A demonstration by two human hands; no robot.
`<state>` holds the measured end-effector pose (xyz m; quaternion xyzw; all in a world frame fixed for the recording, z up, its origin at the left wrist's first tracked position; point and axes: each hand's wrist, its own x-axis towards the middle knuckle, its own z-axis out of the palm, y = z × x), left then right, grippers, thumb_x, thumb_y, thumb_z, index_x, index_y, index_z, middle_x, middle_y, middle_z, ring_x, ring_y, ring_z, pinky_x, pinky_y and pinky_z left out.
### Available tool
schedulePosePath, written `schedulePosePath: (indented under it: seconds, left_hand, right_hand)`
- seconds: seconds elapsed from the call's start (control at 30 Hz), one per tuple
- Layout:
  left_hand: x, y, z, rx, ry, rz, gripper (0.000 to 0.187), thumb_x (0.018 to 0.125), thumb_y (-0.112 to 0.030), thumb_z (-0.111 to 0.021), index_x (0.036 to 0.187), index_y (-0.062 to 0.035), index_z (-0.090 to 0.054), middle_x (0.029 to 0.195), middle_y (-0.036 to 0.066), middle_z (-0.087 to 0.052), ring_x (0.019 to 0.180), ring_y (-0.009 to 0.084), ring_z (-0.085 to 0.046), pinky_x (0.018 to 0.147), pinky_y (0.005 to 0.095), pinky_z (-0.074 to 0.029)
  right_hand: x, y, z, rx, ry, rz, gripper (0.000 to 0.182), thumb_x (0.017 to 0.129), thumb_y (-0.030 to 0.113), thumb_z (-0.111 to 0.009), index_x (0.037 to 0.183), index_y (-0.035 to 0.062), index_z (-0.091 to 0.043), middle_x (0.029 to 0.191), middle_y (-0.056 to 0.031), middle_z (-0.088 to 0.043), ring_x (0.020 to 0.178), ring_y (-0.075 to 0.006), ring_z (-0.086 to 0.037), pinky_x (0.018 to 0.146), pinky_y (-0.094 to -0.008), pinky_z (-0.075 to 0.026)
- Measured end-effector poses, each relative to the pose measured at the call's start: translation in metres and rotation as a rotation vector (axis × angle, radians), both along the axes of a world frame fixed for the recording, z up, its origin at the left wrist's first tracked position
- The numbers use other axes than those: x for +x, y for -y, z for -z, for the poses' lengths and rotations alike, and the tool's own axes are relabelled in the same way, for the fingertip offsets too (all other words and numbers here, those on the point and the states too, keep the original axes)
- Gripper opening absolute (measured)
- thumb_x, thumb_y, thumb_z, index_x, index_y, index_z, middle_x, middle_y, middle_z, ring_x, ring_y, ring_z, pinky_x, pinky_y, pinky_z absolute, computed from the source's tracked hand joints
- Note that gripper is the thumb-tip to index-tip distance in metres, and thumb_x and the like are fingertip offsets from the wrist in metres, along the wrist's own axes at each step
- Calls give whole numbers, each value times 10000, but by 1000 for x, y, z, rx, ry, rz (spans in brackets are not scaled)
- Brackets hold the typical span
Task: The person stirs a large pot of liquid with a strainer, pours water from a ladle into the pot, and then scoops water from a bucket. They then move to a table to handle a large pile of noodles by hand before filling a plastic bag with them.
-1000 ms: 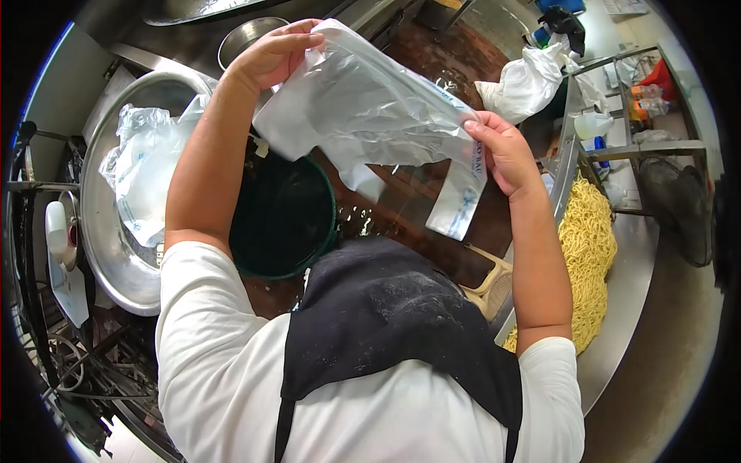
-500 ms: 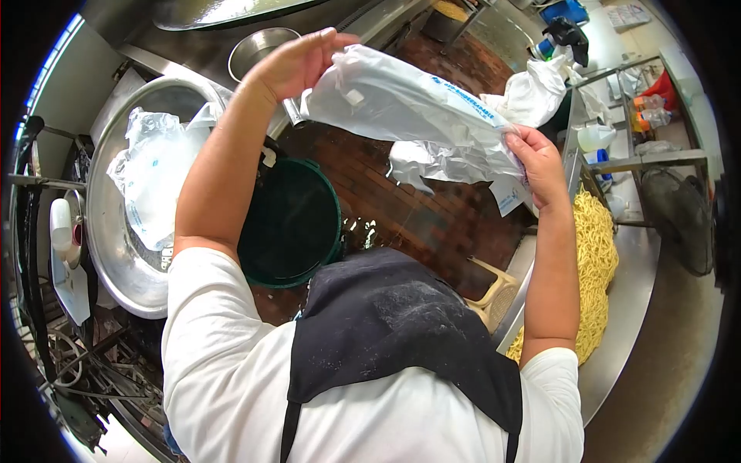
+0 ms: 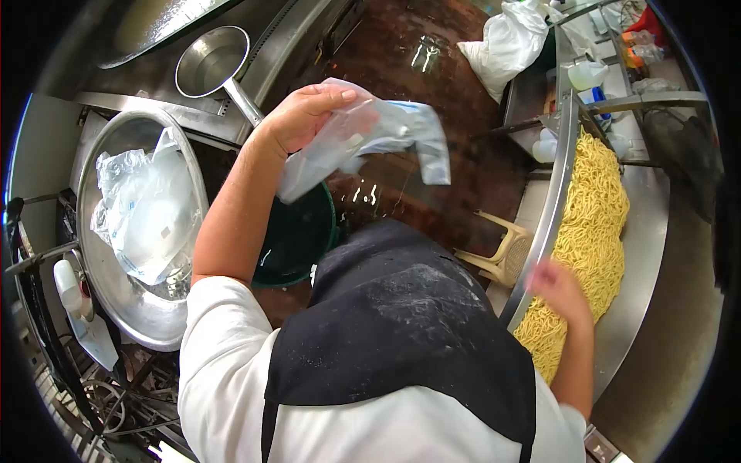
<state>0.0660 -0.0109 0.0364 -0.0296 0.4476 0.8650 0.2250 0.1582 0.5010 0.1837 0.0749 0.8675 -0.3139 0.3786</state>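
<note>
My left hand (image 3: pixel 309 116) is closed on the upper end of a thin translucent plastic bag (image 3: pixel 386 127), which hangs and trails to the right over the dark red floor. Over the left edge of the heap of yellow noodles (image 3: pixel 598 220) is my right hand (image 3: pixel 557 289), blurred by motion, its fingers smeared. Those noodles lie in a long metal trough (image 3: pixel 644 255) on the right. Other crumpled plastic bags (image 3: pixel 150 220) lie in a wide metal bowl (image 3: pixel 96 255) on the left.
A metal saucepan (image 3: pixel 212 62) rests at the upper left. Below my left hand is a dark green bucket (image 3: pixel 297 243). A beige plastic stool (image 3: pixel 505 247) is beside the trough. A full white bag (image 3: pixel 509 46) and a rack with bottles (image 3: pixel 588 75) are at the upper right.
My right hand has let go of the bag and moved down to the noodles. The bag's free end now hangs loose from my left hand. The view has shifted.
</note>
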Motion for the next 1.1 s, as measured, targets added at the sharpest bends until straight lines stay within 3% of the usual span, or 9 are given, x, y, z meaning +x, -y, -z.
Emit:
schedulePosePath:
  seconds: [0.03, 0.07, 0.13, 0.27, 0.37, 0.57, 0.73, 0.9, 1.1]
  left_hand:
    - [-4, -3, 5, 0, 12, 13, 388, 976, -243, -615, 1209, 67, -628, 1130, 171, -700, 1005, 257, -694, 885, 382, -558]
    - [-9, -7, 10, 59, -13, 33, 386, 961, -218, -616, 1222, 66, -624, 1151, 175, -692, 1038, 261, -685, 920, 387, -542]
    - [-16, -16, 21, 124, -35, 43, 390, 946, -155, -596, 1256, 83, -599, 1201, 194, -675, 1095, 279, -669, 982, 396, -516]
    - [-21, -31, 42, 167, 3, -13, 399, 970, -157, -565, 1289, 84, -577, 1236, 224, -649, 1123, 309, -652, 1000, 416, -507]
    - [-27, -38, 62, 265, -29, 19, 428, 1003, -220, -515, 1318, 67, -558, 1281, 232, -625, 1180, 316, -627, 1019, 439, -495]
    - [-35, -65, 76, 415, 240, 3, 467, 1029, -284, -484, 1362, 42, -522, 1353, 242, -574, 1223, 336, -600, 1030, 451, -491]
    - [-32, -87, 76, 417, 201, -16, 396, 993, -189, -535, 1307, 50, -566, 1285, 202, -619, 1172, 330, -621, 930, 437, -514]
    - [-23, -104, 75, 304, 185, -51, 408, 1002, -199, -509, 1323, 48, -554, 1291, 193, -619, 1198, 321, -606, 947, 465, -502]
    - [-7, -107, 74, 488, 310, 7, 451, 1032, -275, -427, 1365, 12, -525, 1352, 195, -582, 1240, 321, -572, 983, 499, -476]
  right_hand:
    - [32, -19, -5, 254, 159, -256, 320, 853, 227, -719, 1080, 7, -667, 925, -95, -692, 856, -182, -659, 795, -327, -537]
    - [68, -53, 5, 236, 334, -517, 418, 798, 297, -745, 1106, 23, -672, 934, -110, -702, 894, -260, -680, 823, -378, -539]
    - [179, -36, 19, 639, -505, -525, 525, 744, 353, -763, 1166, 58, -665, 1045, -130, -710, 998, -328, -674, 889, -415, -525]
    - [205, -46, 22, 682, -346, -466, 534, 742, 355, -764, 1175, 58, -662, 1057, -132, -708, 1008, -329, -671, 895, -414, -522]
    - [167, 37, -4, 700, -214, -390, 544, 741, 357, -765, 1183, 59, -658, 1069, -134, -706, 1018, -329, -669, 901, -413, -520]
    - [258, -29, 29, 699, -25, -279, 563, 737, 361, -767, 1199, 60, -652, 1093, -137, -701, 1038, -330, -664, 914, -412, -516]
    - [224, -42, 18, 719, 102, -310, 579, 734, 364, -768, 1213, 61, -646, 1114, -140, -697, 1054, -331, -660, 924, -410, -512]
    - [205, -35, 35, 656, 217, -283, 596, 732, 368, -770, 1226, 62, -640, 1134, -143, -694, 1070, -332, -657, 935, -409, -508]
    - [108, 17, 29, 617, 363, -328, 615, 728, 372, -771, 1243, 63, -633, 1158, -147, -689, 1090, -333, -652, 947, -407, -504]
